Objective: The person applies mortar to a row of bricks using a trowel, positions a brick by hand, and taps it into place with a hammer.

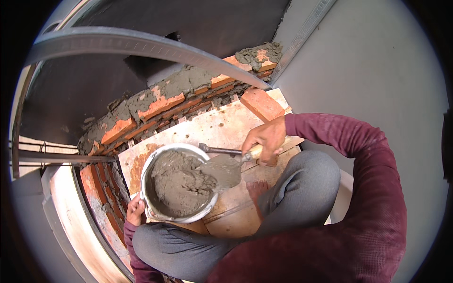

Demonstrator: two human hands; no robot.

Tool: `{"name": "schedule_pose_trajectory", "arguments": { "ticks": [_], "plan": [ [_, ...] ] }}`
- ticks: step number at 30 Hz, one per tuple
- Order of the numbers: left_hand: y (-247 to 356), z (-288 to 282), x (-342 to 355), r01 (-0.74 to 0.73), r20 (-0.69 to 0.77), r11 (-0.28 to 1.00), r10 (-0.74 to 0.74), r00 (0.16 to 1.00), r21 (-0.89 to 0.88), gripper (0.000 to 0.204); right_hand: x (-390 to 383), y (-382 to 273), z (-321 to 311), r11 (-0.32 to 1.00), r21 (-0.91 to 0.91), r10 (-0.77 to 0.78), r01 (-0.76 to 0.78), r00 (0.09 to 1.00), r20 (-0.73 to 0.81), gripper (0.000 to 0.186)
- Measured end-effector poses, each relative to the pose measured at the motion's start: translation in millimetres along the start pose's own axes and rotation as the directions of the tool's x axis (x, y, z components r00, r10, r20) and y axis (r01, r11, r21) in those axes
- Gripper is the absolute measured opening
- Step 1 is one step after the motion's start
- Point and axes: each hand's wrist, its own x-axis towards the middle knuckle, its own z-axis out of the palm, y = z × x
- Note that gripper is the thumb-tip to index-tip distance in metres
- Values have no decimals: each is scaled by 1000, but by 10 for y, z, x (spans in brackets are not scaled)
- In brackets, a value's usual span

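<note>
We find bare room on the wooden platform [207, 125] at the frame's centre, between the mortar pan [163, 158] and the brick wall [160, 101]. A loose brick [262, 104] blocks its upper right end. Our bent knees [302, 184] close the lower side, and a curved metal bar [141, 45] arches over the wall.

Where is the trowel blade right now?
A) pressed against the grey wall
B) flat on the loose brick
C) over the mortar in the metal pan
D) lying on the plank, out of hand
C: the right hand grips the wooden handle and the trowel blade sits over the wet mortar inside the metal pan, whose near rim the left hand holds.
</note>
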Motion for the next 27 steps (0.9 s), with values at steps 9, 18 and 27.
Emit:
{"name": "schedule_pose_trajectory", "arguments": {
  "ticks": [9, 18, 27],
  "plan": [
    [-711, -492, -163, 195, -94, 932, -233, 968, -305, 71, -1924, 192, -481, 888, 454, 286, -80, 868, -406, 31],
    [-115, -587, -676, 188, -539, 952, -293, 790, -243, 93, -1320, 315, -1651, 425, -535, -389, -730, 386, -836, 21],
    [991, 491, -787, 170, -629, 977, -52, 776, 129, 77, -906, 428, -1576, 502, -455, -288, -735, 355, -890, 19]
  ]
}}
